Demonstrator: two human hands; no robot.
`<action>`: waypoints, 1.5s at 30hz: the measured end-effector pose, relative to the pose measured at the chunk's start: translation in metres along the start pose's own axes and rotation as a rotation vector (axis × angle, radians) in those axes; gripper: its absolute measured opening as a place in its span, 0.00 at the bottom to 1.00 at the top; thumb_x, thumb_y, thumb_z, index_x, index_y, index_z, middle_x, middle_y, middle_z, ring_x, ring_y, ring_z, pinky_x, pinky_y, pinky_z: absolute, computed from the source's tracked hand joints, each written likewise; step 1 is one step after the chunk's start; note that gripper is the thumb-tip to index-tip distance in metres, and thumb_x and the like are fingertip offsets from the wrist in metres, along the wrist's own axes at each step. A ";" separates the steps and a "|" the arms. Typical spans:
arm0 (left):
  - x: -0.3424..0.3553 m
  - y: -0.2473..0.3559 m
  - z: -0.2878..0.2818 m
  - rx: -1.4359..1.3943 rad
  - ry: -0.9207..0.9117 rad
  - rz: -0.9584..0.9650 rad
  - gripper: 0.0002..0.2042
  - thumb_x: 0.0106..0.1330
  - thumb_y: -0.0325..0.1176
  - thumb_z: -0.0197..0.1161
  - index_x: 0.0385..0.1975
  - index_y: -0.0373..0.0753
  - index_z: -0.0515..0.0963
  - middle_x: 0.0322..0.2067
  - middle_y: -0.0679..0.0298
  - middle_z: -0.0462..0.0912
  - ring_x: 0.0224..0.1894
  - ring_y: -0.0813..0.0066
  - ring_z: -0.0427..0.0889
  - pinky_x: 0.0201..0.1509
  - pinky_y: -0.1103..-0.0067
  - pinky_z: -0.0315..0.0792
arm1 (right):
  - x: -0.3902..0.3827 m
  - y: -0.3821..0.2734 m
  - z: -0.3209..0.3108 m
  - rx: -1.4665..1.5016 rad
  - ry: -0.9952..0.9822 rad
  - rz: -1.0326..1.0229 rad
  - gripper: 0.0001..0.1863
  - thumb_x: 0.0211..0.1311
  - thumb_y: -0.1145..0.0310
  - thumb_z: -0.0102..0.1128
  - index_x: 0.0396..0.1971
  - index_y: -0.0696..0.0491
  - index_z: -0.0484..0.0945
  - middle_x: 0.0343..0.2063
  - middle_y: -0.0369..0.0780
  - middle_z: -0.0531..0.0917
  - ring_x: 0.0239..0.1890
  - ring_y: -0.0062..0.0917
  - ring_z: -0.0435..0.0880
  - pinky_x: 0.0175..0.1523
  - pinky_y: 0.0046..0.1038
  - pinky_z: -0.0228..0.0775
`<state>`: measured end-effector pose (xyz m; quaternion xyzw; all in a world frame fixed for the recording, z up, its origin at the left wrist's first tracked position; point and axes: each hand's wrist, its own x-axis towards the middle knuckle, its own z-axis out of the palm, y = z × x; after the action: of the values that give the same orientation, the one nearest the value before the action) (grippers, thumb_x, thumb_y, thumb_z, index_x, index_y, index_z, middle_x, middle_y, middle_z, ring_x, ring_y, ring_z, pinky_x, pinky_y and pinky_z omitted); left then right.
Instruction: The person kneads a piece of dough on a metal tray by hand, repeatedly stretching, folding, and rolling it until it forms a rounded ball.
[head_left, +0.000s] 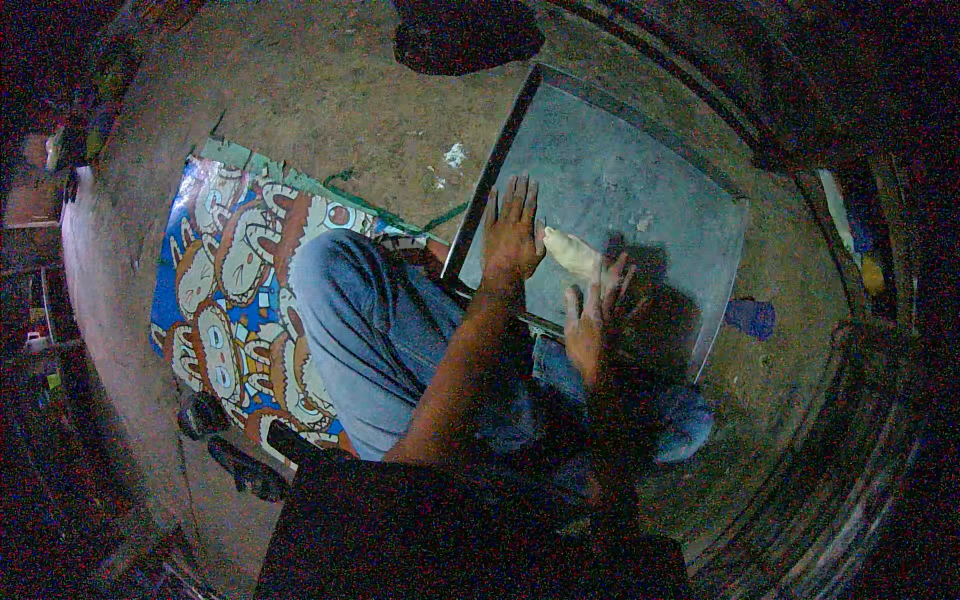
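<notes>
A pale, elongated lump that looks like dough (570,252) lies on a large grey metal tray (600,140) with raised edges, in front of my crossed legs. Flat on the tray at the lump's left end is my left hand (513,230), its fingers stretched out and its thumb side touching or almost touching the lump. By the lump's right end, my right hand (592,325) has its fingers spread, the fingertips near or against it; shadow hides the exact contact. Neither hand is wrapped around anything.
My jeans-clad knee (345,290) rests over a colourful cartoon-printed mat (225,280) on the left. Sandals (245,468) lie behind it. A dark blue object (750,318) sits on the floor right of the tray. White flecks (455,155) dot the floor beyond.
</notes>
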<state>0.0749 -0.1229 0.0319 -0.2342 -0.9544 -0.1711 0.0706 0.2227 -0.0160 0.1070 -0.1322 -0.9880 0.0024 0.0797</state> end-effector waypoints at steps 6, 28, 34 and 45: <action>0.000 0.003 -0.003 -0.041 0.000 0.018 0.30 0.70 0.41 0.47 0.71 0.35 0.55 0.72 0.55 0.54 0.76 0.61 0.48 0.78 0.61 0.37 | 0.097 0.045 0.087 -0.135 0.048 0.193 0.35 0.69 0.44 0.48 0.72 0.44 0.58 0.74 0.46 0.50 0.76 0.46 0.44 0.69 0.65 0.40; 0.001 0.004 -0.008 -0.010 -0.047 0.016 0.31 0.70 0.44 0.45 0.71 0.36 0.54 0.73 0.55 0.53 0.76 0.61 0.48 0.78 0.60 0.37 | 0.143 0.112 0.113 -0.491 -0.110 0.025 0.28 0.71 0.46 0.43 0.64 0.46 0.70 0.69 0.42 0.63 0.72 0.44 0.57 0.72 0.59 0.37; 0.003 0.004 0.000 -0.090 0.015 -0.005 0.32 0.69 0.47 0.49 0.70 0.36 0.57 0.71 0.56 0.57 0.75 0.61 0.49 0.78 0.60 0.37 | 0.093 0.057 0.072 -0.049 -0.018 0.150 0.32 0.72 0.48 0.45 0.69 0.48 0.61 0.73 0.47 0.54 0.73 0.49 0.51 0.72 0.58 0.38; 0.020 -0.018 -0.021 -2.663 -0.323 -0.550 0.46 0.64 0.72 0.42 0.71 0.39 0.54 0.67 0.46 0.64 0.67 0.46 0.65 0.70 0.53 0.59 | -0.009 0.028 0.012 0.060 -0.057 -0.039 0.36 0.65 0.55 0.58 0.70 0.50 0.60 0.72 0.48 0.54 0.73 0.49 0.52 0.73 0.54 0.40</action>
<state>0.0498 -0.1364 0.0508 0.0539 -0.0822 -0.9304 -0.3531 0.2365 0.0087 0.0930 -0.1103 -0.9918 0.0343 0.0555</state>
